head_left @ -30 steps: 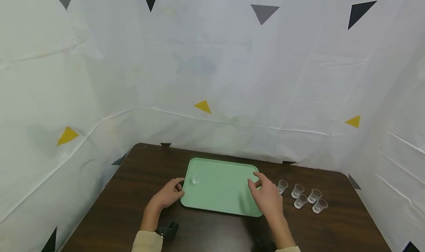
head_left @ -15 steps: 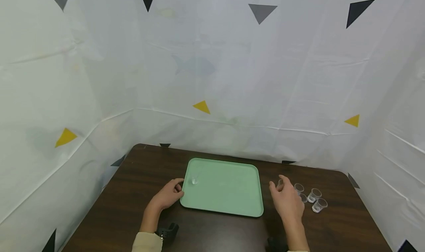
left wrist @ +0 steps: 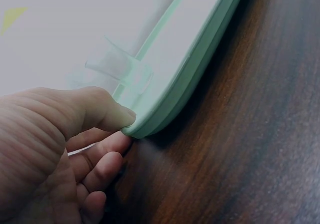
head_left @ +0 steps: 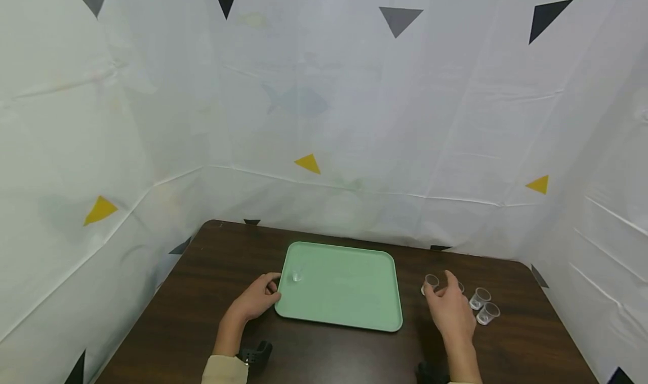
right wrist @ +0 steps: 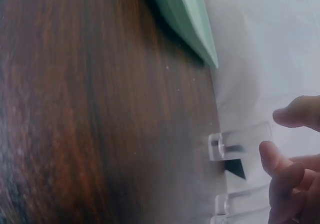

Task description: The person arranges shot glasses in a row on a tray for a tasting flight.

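Note:
A pale green rectangular tray [head_left: 339,294] lies on the dark wooden table. My left hand [head_left: 254,298] holds its left rim, with the thumb on top and fingers curled at the edge in the left wrist view. One small clear plastic cup [head_left: 296,274] stands at the tray's left side. To the right of the tray, my right hand [head_left: 451,311] reaches among the other clear cups, thumb and forefinger apart. In the right wrist view a cup [right wrist: 245,141] stands upright close by its fingertips. My right hand partly hides the cups behind it in the head view.
Two more clear cups [head_left: 480,298] stand to the right of the right hand. White sheeting [head_left: 354,120] with coloured triangles rises behind and beside the table [head_left: 324,350]. A dark wrist strap [head_left: 257,352] shows at the left wrist.
My right hand has moved right, from over the tray's right edge to the group of cups. My left hand stays at the tray's left rim.

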Demonstrator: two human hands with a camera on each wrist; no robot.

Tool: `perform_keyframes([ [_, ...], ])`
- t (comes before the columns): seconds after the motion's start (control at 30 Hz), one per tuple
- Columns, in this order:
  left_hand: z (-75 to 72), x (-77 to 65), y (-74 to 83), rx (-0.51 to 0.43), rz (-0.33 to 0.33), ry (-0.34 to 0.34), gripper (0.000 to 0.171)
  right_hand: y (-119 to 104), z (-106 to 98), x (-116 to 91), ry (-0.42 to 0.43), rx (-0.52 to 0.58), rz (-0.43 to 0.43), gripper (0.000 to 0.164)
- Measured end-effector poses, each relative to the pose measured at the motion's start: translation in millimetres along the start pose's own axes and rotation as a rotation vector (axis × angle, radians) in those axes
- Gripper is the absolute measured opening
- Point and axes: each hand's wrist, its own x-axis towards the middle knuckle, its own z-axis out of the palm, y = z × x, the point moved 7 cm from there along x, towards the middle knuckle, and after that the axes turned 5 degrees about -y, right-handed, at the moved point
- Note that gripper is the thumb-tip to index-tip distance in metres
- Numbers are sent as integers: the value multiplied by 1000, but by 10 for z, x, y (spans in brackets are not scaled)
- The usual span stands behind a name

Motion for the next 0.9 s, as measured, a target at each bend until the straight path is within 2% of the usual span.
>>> perform_keyframes([
  [0.17, -18, -9, -3, 15, -5, 6, 54, 78, 54, 60, -21, 10, 9, 81],
  [0.5, -30, -67, 11, 12, -13, 12, 53, 98, 136, 47, -85, 49, 5, 79],
  [0.9, -28, -54, -17, 0, 0, 14, 53, 129, 245, 54, -89, 108, -4, 73],
])
